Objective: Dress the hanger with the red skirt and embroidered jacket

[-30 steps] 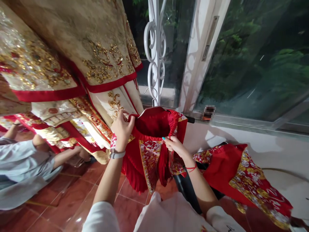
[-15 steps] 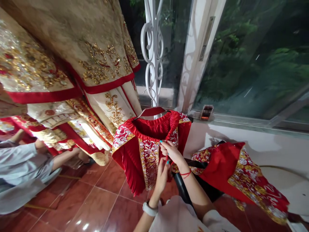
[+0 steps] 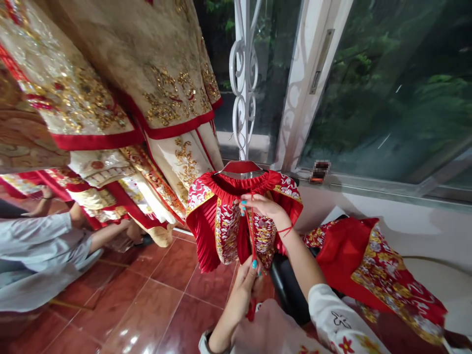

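Note:
A red pleated skirt (image 3: 208, 241) with embroidered silver and gold panels hangs by its gathered waistband from a red hanger (image 3: 241, 167). In front of the waistband, my right hand (image 3: 262, 205) pinches the upper part of a thin red cord (image 3: 252, 231); a red string bracelet circles that wrist. Below it, my left hand (image 3: 246, 281) is closed around the lower stretch of the same cord, which runs taut between both hands. A loose red end hangs beneath my left hand. My fingertips partly cover the cord at the waistband.
Gold and cream sequinned robes (image 3: 177, 93) hang at left, with a seated person's pale clothing (image 3: 40, 260) beyond. Behind the hanger rises a white scrolled metal post (image 3: 241, 73). To the right, a red embroidered garment (image 3: 346, 250) lies over a black seat (image 3: 291, 285) near the window wall.
My left hand has moved down toward me, drawing the red cord out below the waistband. My right hand stays near the waistband with its fingers more extended. The view has shifted slightly left.

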Tool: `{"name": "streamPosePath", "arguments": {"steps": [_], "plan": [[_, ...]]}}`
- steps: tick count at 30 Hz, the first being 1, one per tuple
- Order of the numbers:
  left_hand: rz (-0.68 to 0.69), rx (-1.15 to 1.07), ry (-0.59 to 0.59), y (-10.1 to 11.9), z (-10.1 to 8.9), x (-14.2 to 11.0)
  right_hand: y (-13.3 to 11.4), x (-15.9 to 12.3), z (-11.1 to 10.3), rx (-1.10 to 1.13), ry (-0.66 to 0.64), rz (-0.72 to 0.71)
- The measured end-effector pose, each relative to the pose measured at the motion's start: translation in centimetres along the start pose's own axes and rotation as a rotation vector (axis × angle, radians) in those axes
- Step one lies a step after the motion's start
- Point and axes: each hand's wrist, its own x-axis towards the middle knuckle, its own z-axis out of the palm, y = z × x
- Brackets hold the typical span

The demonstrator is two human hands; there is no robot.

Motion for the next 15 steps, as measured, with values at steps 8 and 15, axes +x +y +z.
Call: {"name": "streamPosePath", "arguments": {"steps": [8,15], "plan": [[0.331,0.682,0.199,4.1,-6.5,1.4,1.9,-1.0,-1.6,-0.130,-0.019,-0.015],[0.812,1.125,0.234,11.4,-3.5,6.3,0.9,-1.6,-1.4,-0.537,0.129,-0.050]]}}
